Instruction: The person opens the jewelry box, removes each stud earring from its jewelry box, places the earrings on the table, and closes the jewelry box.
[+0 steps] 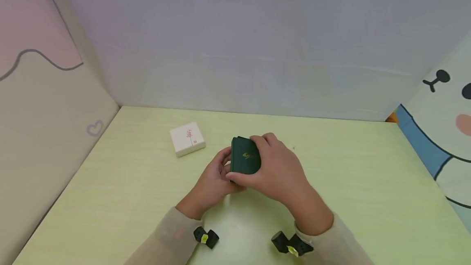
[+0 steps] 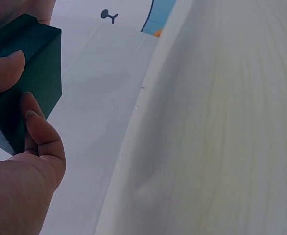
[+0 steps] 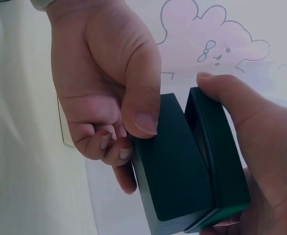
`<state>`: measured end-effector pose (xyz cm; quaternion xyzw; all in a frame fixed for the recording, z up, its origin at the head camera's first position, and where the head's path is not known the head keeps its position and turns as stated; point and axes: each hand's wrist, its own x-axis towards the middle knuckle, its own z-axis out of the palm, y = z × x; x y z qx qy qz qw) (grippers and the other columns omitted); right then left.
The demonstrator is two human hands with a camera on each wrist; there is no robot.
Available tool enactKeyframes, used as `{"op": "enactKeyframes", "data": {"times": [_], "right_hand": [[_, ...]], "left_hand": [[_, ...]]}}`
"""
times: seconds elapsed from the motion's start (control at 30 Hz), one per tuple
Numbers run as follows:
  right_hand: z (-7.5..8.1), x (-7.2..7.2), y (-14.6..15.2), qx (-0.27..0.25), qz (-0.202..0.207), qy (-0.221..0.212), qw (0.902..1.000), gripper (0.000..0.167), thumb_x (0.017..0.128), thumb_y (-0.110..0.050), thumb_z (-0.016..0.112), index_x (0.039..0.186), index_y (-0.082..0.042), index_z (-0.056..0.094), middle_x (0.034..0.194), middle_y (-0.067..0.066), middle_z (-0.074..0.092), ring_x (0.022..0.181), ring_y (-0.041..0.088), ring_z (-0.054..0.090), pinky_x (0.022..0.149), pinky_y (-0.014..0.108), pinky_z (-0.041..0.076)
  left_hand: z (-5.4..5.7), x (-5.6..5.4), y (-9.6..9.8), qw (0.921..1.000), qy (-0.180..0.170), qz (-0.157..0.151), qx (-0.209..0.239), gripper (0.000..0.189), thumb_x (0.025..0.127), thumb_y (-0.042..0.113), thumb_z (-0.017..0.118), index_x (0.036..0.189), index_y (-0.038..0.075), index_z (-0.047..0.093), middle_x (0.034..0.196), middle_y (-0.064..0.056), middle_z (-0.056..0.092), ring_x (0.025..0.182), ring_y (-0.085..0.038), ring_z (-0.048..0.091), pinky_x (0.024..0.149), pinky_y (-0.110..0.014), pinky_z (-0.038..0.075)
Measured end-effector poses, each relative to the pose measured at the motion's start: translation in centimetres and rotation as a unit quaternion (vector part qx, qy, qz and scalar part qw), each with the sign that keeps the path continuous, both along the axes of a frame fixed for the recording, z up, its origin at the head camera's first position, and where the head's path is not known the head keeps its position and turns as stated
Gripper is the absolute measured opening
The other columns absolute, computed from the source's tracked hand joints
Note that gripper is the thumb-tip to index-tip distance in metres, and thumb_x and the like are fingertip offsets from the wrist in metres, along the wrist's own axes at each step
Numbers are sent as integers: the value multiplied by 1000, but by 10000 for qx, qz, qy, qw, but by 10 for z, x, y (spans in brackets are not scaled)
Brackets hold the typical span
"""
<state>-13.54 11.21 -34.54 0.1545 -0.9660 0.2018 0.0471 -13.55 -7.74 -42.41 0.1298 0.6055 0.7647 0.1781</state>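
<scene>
my left hand and right hand pinched a green box, gold lettering faced up toward me, long axis unclear, white box lay farther left

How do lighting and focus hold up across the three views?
Head: a pale glare patch on the table near the bottom edge; gold lettering on the green box too small to read surely. Left wrist: cool, bluish cast, the table's grain faint and soft. Right wrist: backdrop washed pale, gap between the box's two parts in shadow.
</scene>
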Motion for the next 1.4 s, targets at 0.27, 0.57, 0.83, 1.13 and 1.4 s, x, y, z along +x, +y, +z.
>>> {"op": "enactKeyframes", "data": {"times": [0.27, 0.57, 0.83, 1.13, 1.4], "right_hand": [[1, 1, -3, 177, 10, -66, 9998, 104, 71, -84, 70, 142, -9, 58, 127, 8, 56, 100, 26, 60, 80, 45, 55], [-2, 0, -3, 231, 16, -45, 9997, 105, 70, -85, 70, 141, -9, 58, 127, 9, 56, 98, 26, 61, 79, 45, 55], [-3, -1, -3, 302, 87, -137, 9994, 108, 70, -86, 69, 145, -8, 56, 129, 10, 56, 101, 27, 61, 82, 45, 55], [-4, -1, -3, 331, 188, -214, 9990, 111, 73, -85, 67, 150, -7, 53, 131, 11, 55, 104, 28, 61, 85, 46, 55], [-7, -1, -6, 410, 184, -259, 9987, 112, 74, -86, 67, 151, -6, 52, 132, 12, 54, 105, 27, 60, 86, 45, 55]], "left_hand": [[0, -1, 0, 10000, 68, -10, -45, 95, 86, -8, 73, 162, 7, 19, 158, -12, 38, 126, -26, 58, 92, -34, 57], [1, 0, 0, 9999, 169, -8, -35, 93, 87, -7, 73, 161, 6, 19, 156, -14, 38, 126, -25, 57, 92, -35, 57], [0, -1, -1, 9996, 267, -36, 34, 93, 86, -10, 72, 161, 4, 17, 156, -16, 37, 126, -26, 56, 93, -33, 56], [0, -2, -2, 9996, 271, -17, -63, 93, 88, -9, 73, 161, 4, 17, 157, -15, 36, 128, -29, 56, 94, -34, 56], [0, -2, -2, 9996, 278, 1, -6, 93, 87, -12, 72, 160, 4, 18, 155, -17, 38, 129, -31, 54, 94, -35, 56]]}}
